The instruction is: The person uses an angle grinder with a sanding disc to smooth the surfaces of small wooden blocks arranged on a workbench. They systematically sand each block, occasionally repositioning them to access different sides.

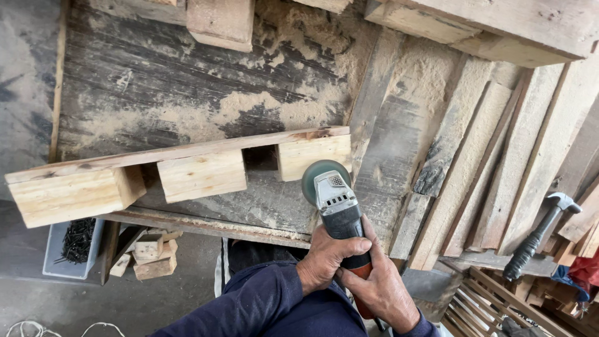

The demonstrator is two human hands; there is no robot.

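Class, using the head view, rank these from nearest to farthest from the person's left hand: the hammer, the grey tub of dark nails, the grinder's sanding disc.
1. Sanding disc: just ahead of the left hand, against the right-hand wooden block.
2. Hammer: far right, lying on the planks.
3. Grey tub of nails: far left, below the bench edge.

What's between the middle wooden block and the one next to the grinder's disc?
In the head view, an open gap separates the middle block from the end block; through it only the dusty workbench shows.
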